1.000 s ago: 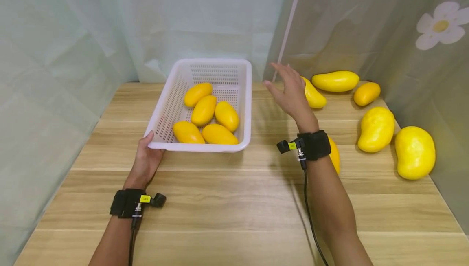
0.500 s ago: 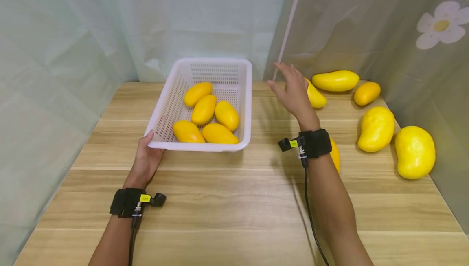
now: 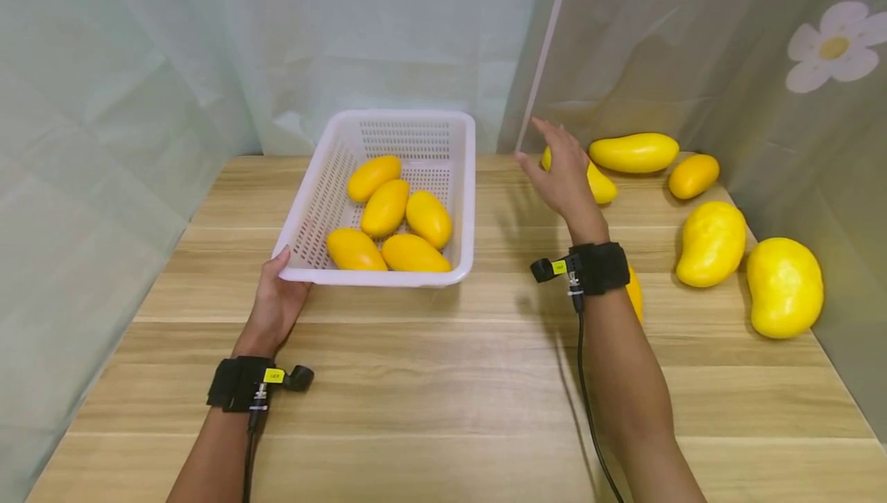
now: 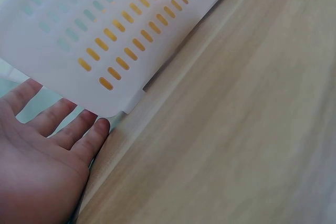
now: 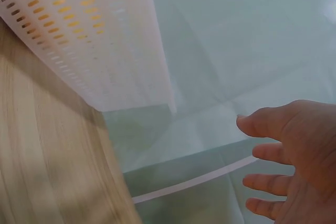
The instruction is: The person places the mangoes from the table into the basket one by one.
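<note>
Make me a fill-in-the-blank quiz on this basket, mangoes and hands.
The left hand holds a white perforated plastic basket, while the right hand holds ____.
In the basket lie ____ smooth yellow oval mangoes.
On the wood-grain table, other yellow mangoes lie to the ____ of the basket.

Missing words: nothing; five; right.

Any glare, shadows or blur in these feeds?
Head: shiny highlights on the rightmost mango, a soft shadow on the table beside the right arm; left wrist: blurry table grain; right wrist: bright glare on the curtain, upper right.
</note>
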`<act>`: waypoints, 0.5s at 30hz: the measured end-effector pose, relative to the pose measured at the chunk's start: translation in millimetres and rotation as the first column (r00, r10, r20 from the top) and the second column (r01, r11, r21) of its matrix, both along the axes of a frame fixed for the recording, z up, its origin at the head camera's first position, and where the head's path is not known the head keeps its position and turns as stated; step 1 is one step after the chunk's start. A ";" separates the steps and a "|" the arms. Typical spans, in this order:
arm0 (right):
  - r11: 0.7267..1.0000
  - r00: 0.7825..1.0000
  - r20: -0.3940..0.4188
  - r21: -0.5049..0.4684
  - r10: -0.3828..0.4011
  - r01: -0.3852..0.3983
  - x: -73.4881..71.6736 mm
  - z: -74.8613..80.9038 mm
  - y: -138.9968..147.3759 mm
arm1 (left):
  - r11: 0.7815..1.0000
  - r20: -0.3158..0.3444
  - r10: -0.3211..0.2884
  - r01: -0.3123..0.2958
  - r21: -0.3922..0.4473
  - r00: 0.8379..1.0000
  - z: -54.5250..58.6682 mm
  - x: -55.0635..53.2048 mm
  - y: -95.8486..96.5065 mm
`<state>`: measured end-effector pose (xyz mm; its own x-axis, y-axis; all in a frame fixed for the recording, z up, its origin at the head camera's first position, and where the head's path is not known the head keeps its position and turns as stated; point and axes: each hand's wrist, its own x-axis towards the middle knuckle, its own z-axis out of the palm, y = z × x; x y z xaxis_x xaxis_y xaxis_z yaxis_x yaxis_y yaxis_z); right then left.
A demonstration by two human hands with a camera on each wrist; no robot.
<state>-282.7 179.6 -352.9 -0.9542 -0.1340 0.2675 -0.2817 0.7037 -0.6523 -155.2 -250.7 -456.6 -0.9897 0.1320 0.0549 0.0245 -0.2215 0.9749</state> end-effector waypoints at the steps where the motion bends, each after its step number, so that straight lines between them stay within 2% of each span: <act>1: 1.000 1.000 0.005 -0.001 -0.006 0.006 -0.6 -1.0 0.9 | 1.000 0.001 0.000 0.000 0.000 1.000 0.0 0.0 0.0; 15: 0.999 0.999 -0.001 -0.014 -0.046 0.046 -10.7 -17.1 9.2 | 1.000 0.001 0.002 -0.002 0.007 1.000 -0.6 -0.7 -0.2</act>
<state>-293.4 188.8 -370.1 -0.9589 -0.0859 0.2705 -0.2500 0.7066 -0.6620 -155.9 -250.9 -457.2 -0.9900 0.1298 0.0547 0.0238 -0.2287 0.9732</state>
